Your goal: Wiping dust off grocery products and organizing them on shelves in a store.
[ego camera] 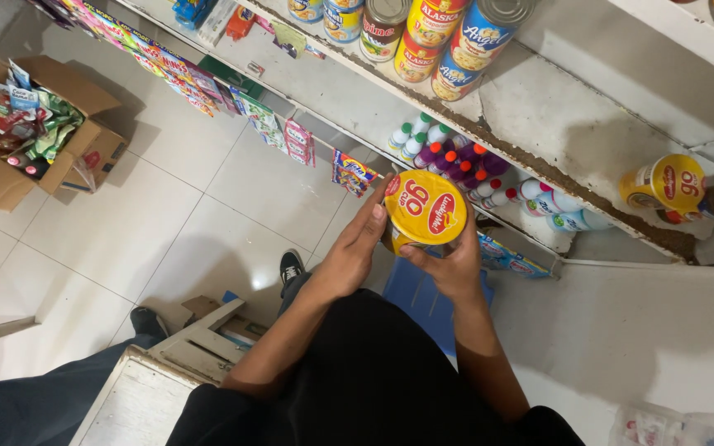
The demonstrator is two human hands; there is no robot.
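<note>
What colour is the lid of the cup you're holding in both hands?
The cup lid is yellow with red markings, seen in the head view, held between left hand and right hand.

We hold a noodle cup [425, 208] between our left hand [353, 252] and right hand [454, 266], before the shelf [555, 116]. Cans [423, 33] stand on that shelf, bottles [456, 161] below it. A second cup [669, 183] lies to the right. A cardboard box [10, 132] sits on the floor [167, 215], far left.

Bare forearms at frame centre, no sleeves down to either hand. Black top [373, 372] at the bottom. Dark blue trousers [35, 396] at lower left, black shoe with white sole [291, 266] near the middle.
</note>
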